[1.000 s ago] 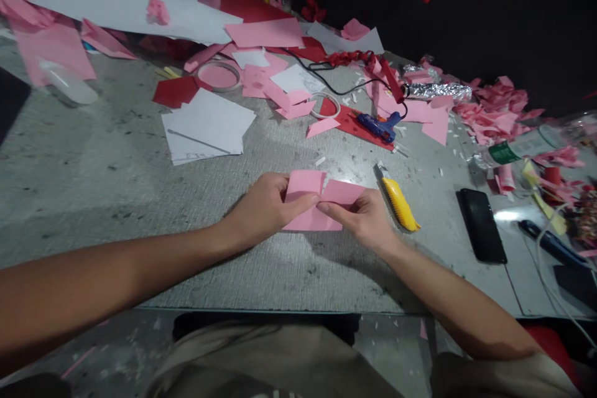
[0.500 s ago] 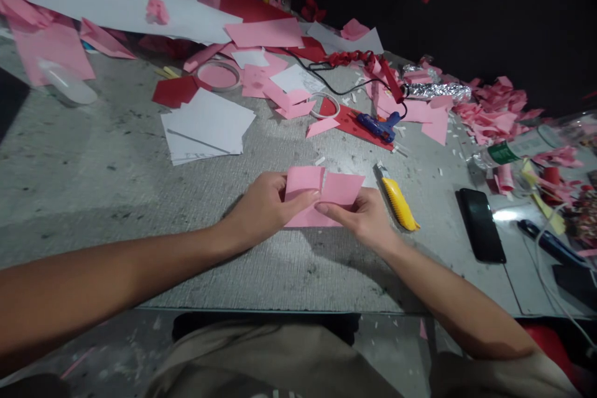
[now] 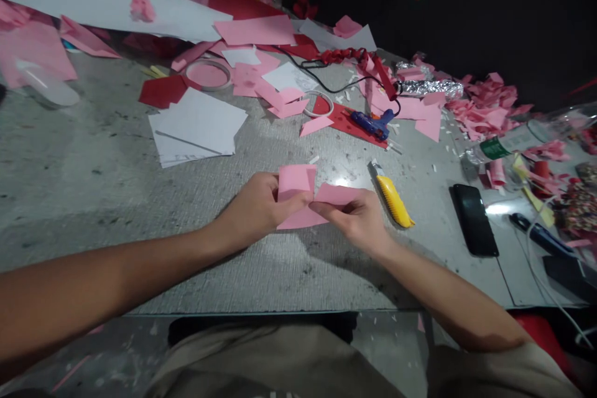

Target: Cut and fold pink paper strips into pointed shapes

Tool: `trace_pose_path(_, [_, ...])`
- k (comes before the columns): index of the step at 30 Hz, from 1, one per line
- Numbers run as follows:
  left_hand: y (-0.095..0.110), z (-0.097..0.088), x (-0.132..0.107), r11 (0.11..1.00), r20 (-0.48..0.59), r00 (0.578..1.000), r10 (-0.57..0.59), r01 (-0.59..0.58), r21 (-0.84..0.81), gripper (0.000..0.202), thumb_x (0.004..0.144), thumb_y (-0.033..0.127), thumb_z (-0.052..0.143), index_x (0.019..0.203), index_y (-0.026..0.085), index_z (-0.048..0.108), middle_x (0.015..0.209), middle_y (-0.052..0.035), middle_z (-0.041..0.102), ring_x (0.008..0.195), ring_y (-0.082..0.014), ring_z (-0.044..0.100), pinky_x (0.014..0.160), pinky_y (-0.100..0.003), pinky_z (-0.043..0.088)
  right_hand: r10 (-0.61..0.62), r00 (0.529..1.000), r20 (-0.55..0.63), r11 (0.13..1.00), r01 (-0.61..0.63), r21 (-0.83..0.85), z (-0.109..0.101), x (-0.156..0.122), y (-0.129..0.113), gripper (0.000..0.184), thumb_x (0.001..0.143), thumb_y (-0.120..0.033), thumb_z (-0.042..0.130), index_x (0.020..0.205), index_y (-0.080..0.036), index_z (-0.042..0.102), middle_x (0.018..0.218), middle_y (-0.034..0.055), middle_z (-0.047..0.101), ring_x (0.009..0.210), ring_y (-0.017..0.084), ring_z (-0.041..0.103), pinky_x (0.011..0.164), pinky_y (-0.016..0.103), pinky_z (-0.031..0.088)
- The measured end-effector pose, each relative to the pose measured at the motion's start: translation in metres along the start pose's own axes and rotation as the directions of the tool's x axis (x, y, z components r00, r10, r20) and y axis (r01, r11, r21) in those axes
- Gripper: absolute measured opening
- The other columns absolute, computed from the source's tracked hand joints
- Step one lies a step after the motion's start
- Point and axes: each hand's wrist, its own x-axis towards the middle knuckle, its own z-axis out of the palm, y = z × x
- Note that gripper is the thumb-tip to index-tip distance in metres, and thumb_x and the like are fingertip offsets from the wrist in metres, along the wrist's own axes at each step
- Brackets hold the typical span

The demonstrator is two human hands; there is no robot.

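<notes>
Both hands hold a piece of pink paper (image 3: pixel 296 181) just above the grey table. My left hand (image 3: pixel 261 205) grips its left part, the thumb pressing on the front and the fingers hidden behind. My right hand (image 3: pixel 357 217) pinches the right part near the middle, its thumb tip close to the left thumb. A split runs down from the paper's top edge between the two parts, ending near the thumbs. To the right of my right hand lies a yellow utility knife (image 3: pixel 394 199) with its blade end pointing away from me.
Behind the hands lie a blue glue gun (image 3: pixel 373 124) on red paper, a tape roll (image 3: pixel 208 74) and white sheets (image 3: pixel 200 121). A black phone (image 3: pixel 474 219), a plastic bottle (image 3: pixel 517 140) and crumpled pink paper (image 3: pixel 485 106) occupy the right. The table's front edge (image 3: pixel 280 313) is near my body.
The split in the pink paper has widened, and its right part now tilts down and away from the left part under my right hand. The whole view has shifted slightly.
</notes>
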Motion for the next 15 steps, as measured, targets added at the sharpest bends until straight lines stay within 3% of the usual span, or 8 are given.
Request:
trace_pose_path(3, [0.0000,-0.0004,-0.0006,1.000,-0.012,1.000,-0.019,0.019,0.014,0.043,0.087,0.051,0.070,0.065,0.016,0.062,0.060,0.0020,0.051,0.055,-0.0103,0.043,0.049,-0.023,0.030,0.007,1.000,0.004,0.999,-0.007,0.038,-0.0001,0.0008,-0.0004,0.019,0.090,-0.038,0.080,0.089,-0.020,0.086,0.075,0.0014,0.073,0.066,0.016,0.061,0.060,0.029,0.048])
trace_pose_path(10, [0.0011,0.0013,-0.0036,0.999,-0.068,0.996,0.053,-0.052,0.008,0.040,0.090,0.049,0.071,0.070,0.015,0.064,0.064,0.0019,0.052,0.058,-0.0105,0.043,0.050,-0.023,0.031,0.084,0.996,0.031,0.988,-0.087,0.125,-0.0021,0.0059,0.0014,0.021,0.082,-0.037,0.084,0.089,-0.016,0.083,0.079,0.0036,0.076,0.065,0.015,0.062,0.061,0.028,0.052])
trace_pose_path(15, [0.0024,0.0012,-0.0027,0.998,-0.012,0.998,0.056,-0.056,0.016,0.036,0.091,0.046,0.070,0.073,0.015,0.067,0.066,0.0018,0.055,0.059,-0.0106,0.045,0.052,-0.023,0.032,0.091,0.996,0.013,0.987,-0.092,0.129,-0.0035,0.0071,0.0023,0.025,0.082,-0.041,0.084,0.091,-0.017,0.082,0.082,0.0045,0.077,0.068,0.017,0.065,0.062,0.029,0.053])
